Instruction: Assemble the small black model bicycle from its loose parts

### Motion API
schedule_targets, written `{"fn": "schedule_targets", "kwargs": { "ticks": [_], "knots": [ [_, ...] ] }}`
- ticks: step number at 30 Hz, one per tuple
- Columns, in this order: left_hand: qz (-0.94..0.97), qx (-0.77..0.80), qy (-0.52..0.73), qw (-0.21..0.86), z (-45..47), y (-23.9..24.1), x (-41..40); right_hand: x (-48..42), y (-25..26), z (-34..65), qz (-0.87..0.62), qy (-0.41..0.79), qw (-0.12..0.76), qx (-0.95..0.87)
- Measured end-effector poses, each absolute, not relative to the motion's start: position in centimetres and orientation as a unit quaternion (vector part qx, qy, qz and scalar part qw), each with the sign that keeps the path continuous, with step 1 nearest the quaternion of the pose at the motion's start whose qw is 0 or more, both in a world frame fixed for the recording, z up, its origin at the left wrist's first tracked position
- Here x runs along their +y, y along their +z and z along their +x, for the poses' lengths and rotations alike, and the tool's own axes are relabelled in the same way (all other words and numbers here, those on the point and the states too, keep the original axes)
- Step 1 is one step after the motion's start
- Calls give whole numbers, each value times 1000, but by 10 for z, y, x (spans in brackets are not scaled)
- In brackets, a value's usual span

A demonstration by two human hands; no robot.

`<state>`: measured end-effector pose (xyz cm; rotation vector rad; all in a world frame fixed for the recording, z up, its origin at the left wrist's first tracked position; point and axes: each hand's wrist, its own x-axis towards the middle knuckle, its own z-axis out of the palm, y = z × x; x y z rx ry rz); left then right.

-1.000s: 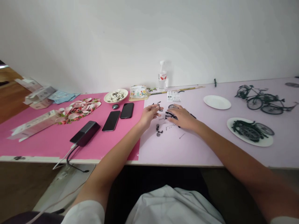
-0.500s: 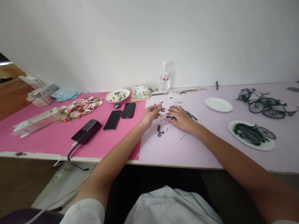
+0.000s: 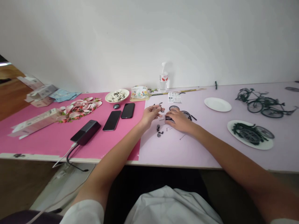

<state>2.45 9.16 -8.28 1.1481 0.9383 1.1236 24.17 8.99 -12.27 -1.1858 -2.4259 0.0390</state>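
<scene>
Our thin, dark, bent piece (image 3: pixel 161 103) sits at the tips of our left hand (image 3: pixel 148 117), thumb and forefinger pinching it, the other fingers spread; our right hand (image 3: pixel 181 120) lies low over a slim black part (image 3: pixel 167 118), and we cannot tell whether its fingers grip; we would do well to pinch lightly, since so thin a piece could snap, and to steady the black part against the lilac tabletop (image 3: pixel 198 152), clear of the grey spoked wheel (image 3: pixel 174 107) beyond.
</scene>
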Motion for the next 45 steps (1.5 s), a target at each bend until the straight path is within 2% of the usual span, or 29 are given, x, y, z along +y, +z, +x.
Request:
{"fn": "schedule_targets", "kwargs": {
  "ticks": [10, 25, 36, 45],
  "knots": [
    [499, 403, 476, 602, 24, -85, 92, 92, -124, 238, -425, -5, 230, -876],
    [495, 410, 475, 601, 25, -83, 91, 88, -111, 241, -430, 39, 375, -821],
    [519, 400, 463, 597, 25, -84, 91, 72, -97, 232, -409, 66, 521, -746],
    [546, 365, 448, 607, 26, -89, 92, 65, -88, 231, -380, 46, 543, -747]
  ]
}}
